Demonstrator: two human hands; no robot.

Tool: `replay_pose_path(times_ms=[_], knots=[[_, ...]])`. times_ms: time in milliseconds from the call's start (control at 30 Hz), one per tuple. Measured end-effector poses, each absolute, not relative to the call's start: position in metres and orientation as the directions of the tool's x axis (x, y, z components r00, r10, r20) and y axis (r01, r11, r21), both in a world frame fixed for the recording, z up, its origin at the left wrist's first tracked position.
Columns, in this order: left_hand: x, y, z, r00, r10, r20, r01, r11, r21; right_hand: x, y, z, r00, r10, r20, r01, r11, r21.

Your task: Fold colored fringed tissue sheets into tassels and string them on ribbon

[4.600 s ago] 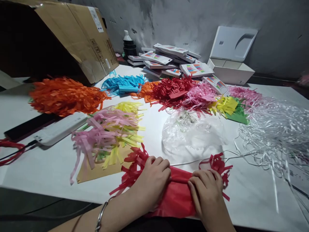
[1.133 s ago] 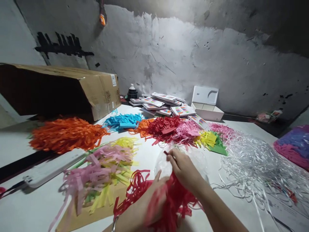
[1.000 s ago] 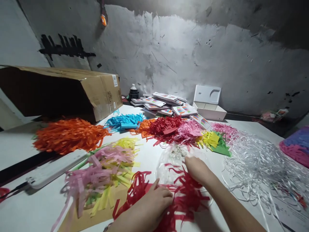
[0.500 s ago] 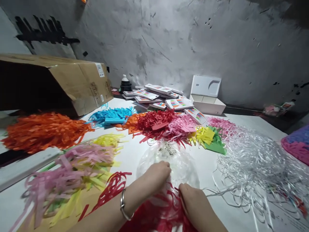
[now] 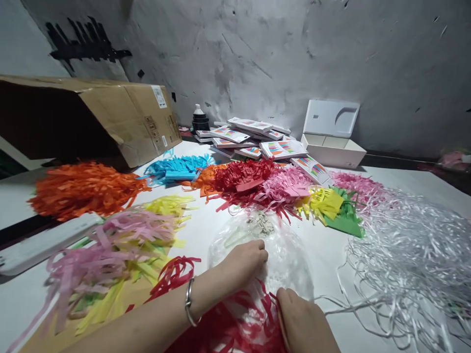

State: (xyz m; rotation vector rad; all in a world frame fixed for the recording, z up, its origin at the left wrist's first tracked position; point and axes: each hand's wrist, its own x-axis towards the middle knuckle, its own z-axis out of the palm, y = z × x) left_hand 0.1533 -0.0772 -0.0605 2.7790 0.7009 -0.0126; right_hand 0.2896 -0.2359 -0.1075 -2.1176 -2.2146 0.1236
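1. Far left, a bushy bundle of shredded orange tissue (image 5: pixel 86 190) lies on the white-covered table (image 5: pixel 200 233); the brown cardboard carton (image 5: pixel 138 117) behind it carries a white label and dark handling marks, too small to read.
2. Next, pink and yellow tissue fringe (image 5: pixel 147 230) lies on a tan sheet (image 5: pixel 130 293).
3. At centre front is the cut red tissue fringe (image 5: pixel 206 331), its left strands loose on the table, its right part showing through a clear plastic bag (image 5: pixel 287 255), inside or beneath, I cannot tell. Judged from this, the cutting is done and the handling only partway.
4. The left hand (image 5: pixel 246 260) rests on the bag, fingers curled; their tips are hidden, so whether they clamp anything cannot be told.
5. Behind, piled flat white boxes (image 5: pixel 281 148) bear multicoloured stripes but no readable lettering.
6. The right hand (image 5: pixel 307 321) is at the red fringe and bag's edge, its grip likewise hidden.
7. Far right, a silvery strand heap (image 5: pixel 415 245).
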Motion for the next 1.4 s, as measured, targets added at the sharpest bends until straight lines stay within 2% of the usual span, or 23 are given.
replay_pose_path(times_ms=[367, 633, 1133, 1400], knots=[[0.157, -0.086, -0.058, 0.885, 0.448, -0.13, 0.466, -0.845, 0.263, 0.292, -0.238, -0.105, -0.063, 0.998, -0.009, 0.988, 0.061, -0.138], [0.158, -0.086, -0.053, 0.882, 0.446, -0.149, 0.47, -0.837, 0.281, 0.282, -0.236, -0.115, 0.034, 0.997, -0.068, 0.998, -0.038, -0.051], [0.143, -0.088, -0.025, 0.86, 0.505, -0.066, 0.489, -0.781, 0.389, 0.283, -0.237, -0.109, 0.025, 0.999, -0.022, 0.995, -0.027, -0.094], [0.138, -0.089, -0.04, 0.833, 0.546, -0.087, 0.547, -0.791, 0.275, 0.285, -0.238, -0.108, 0.038, 0.998, -0.04, 0.993, -0.043, -0.109]])
